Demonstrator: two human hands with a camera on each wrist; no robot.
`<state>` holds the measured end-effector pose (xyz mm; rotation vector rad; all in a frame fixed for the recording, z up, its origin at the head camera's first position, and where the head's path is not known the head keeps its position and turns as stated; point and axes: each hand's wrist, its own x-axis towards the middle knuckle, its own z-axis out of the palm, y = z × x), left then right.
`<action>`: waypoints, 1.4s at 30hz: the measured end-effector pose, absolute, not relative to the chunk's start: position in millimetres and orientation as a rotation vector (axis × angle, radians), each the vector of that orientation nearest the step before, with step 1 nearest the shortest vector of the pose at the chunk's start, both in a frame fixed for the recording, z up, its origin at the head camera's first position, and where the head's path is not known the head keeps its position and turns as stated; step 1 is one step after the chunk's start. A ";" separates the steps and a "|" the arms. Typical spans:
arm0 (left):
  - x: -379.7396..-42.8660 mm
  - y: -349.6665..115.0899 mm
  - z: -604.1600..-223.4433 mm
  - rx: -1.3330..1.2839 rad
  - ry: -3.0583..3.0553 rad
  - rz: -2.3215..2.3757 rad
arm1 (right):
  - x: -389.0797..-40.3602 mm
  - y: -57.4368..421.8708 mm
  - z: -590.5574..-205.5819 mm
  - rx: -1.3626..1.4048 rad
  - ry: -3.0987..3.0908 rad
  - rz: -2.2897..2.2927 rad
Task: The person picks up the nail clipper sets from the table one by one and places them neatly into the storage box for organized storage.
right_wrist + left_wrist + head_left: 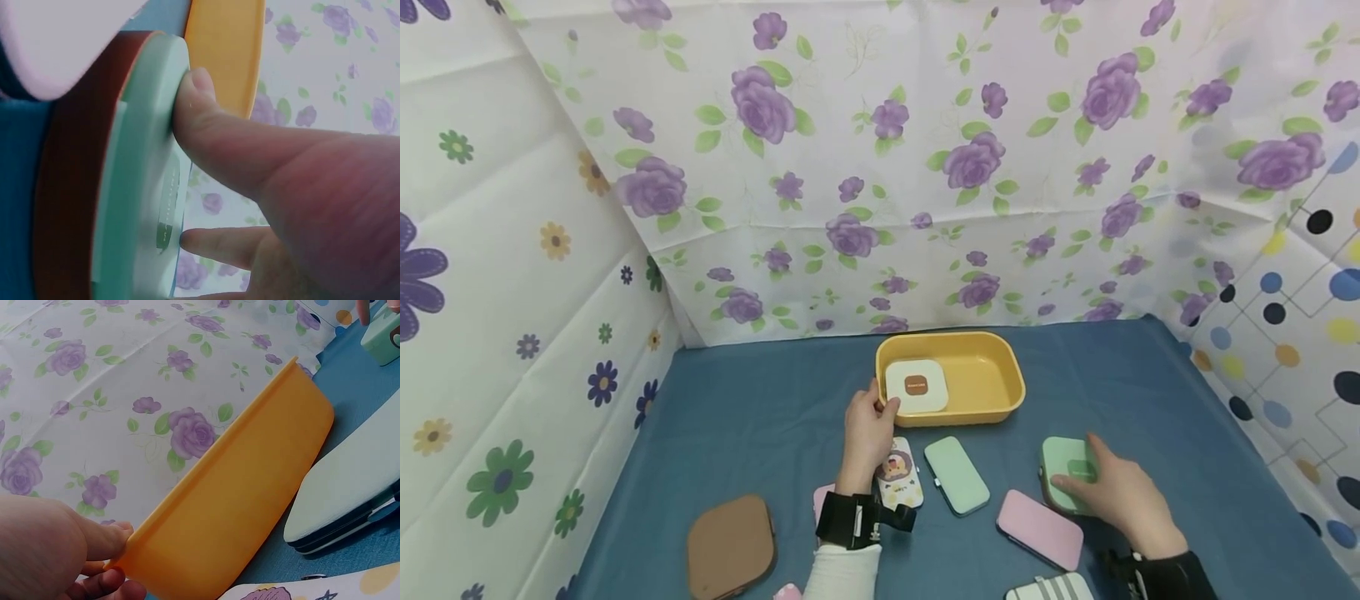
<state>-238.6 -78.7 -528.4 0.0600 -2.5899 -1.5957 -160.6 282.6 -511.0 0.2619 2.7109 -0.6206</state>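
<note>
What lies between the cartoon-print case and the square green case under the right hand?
Between the cartoon-print case and the square green case lies a slim green case, then bare blue cloth, as the head view shows.

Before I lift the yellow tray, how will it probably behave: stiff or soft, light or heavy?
The yellow tray looks like smooth, moulded plastic, so it is probably stiff and fairly light. The white box sits in its left part, so that side may hang lower. Low and broad, the tray would likely slide, not tip, if pushed.
</note>
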 end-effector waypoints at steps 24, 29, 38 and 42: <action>-239.8 -78.3 -529.3 0.044 -2.583 -1.607 | -184.0 308.0 -529.2 0.233 2.688 -0.738; -240.4 -77.8 -529.8 0.055 -2.583 -1.609 | -186.3 310.8 -531.0 0.278 2.674 -0.757; -239.7 -79.4 -530.1 0.030 -2.568 -1.614 | -185.8 314.3 -533.8 0.298 2.680 -0.817; -239.0 -80.3 -530.2 0.045 -2.567 -1.628 | -186.5 318.4 -534.2 0.331 2.622 -0.919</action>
